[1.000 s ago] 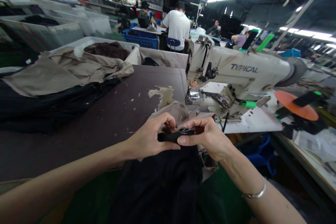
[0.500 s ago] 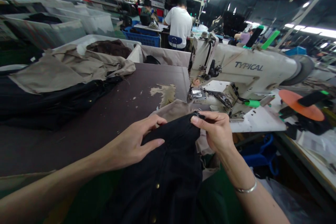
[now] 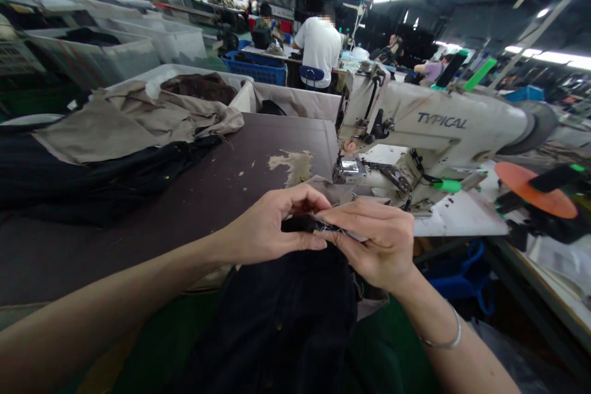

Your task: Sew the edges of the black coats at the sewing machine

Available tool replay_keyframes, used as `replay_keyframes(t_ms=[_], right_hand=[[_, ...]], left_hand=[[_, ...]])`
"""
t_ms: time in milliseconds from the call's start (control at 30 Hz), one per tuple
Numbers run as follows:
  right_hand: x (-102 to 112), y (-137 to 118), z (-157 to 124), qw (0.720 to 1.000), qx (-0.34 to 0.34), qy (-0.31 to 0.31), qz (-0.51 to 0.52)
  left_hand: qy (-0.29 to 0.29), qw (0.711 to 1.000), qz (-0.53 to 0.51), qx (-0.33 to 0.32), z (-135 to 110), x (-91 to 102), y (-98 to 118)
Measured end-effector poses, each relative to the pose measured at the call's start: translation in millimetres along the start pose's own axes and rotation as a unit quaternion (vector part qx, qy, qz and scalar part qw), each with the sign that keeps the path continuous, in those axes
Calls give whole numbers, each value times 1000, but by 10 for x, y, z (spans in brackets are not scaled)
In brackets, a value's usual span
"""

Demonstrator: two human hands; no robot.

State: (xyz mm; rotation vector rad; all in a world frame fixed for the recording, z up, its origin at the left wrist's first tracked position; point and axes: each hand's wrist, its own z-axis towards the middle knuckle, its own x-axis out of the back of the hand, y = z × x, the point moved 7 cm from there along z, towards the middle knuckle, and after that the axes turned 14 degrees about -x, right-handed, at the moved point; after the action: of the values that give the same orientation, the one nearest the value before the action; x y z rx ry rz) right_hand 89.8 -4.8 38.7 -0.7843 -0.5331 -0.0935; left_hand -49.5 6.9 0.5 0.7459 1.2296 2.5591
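Observation:
A black garment [image 3: 286, 301] with small brass-coloured studs hangs down in front of me. My left hand [image 3: 286, 221] grips its top edge, which is bunched between thumb and fingers. Close beside it, my right hand [image 3: 373, 237] pinches the same edge, where loose pale threads show. The two hands' fingertips nearly meet. Just beyond them stands a sewing machine [image 3: 429, 114] marked TYPICAL, its narrow arm pointing left. Beige fabric [image 3: 330, 189] lies behind my hands, partly hidden by them.
On the left of the brown table [image 3: 221, 178] lie a beige cloth [image 3: 138, 123] and a dark garment [image 3: 92, 172]. Behind are a white bin [image 3: 244, 95] and a blue basket [image 3: 258, 71]. A person in a white shirt [image 3: 318, 43] sits farther back. An orange disc [image 3: 521, 178] stands at right.
My left hand has moved right and closed on the garment's edge, now close to my right hand. The edge is turned up and bunched, showing threads. The view has shifted slightly.

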Motion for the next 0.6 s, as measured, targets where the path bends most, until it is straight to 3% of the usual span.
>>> replay_keyframes(t_ms=[67, 167, 267, 367, 467, 600], right_hand=[[10, 25, -34, 999, -14, 30, -12], [12, 186, -33, 994, -87, 62, 26], [-42, 407, 20, 973, -188, 45, 124], [-81, 522, 66, 955, -236, 21, 180], [-14, 496, 64, 965, -210, 36, 150], [29, 295, -50, 989, -83, 9, 121]], left_hand=[[34, 999, -25, 15, 9, -10, -91], [101, 994, -9, 30, -61, 2, -193], [154, 987, 43, 32, -142, 5, -201], [170, 982, 79, 16, -156, -6, -153], [146, 987, 62, -13, -111, -5, -106], [26, 994, 98, -31, -80, -21, -59]])
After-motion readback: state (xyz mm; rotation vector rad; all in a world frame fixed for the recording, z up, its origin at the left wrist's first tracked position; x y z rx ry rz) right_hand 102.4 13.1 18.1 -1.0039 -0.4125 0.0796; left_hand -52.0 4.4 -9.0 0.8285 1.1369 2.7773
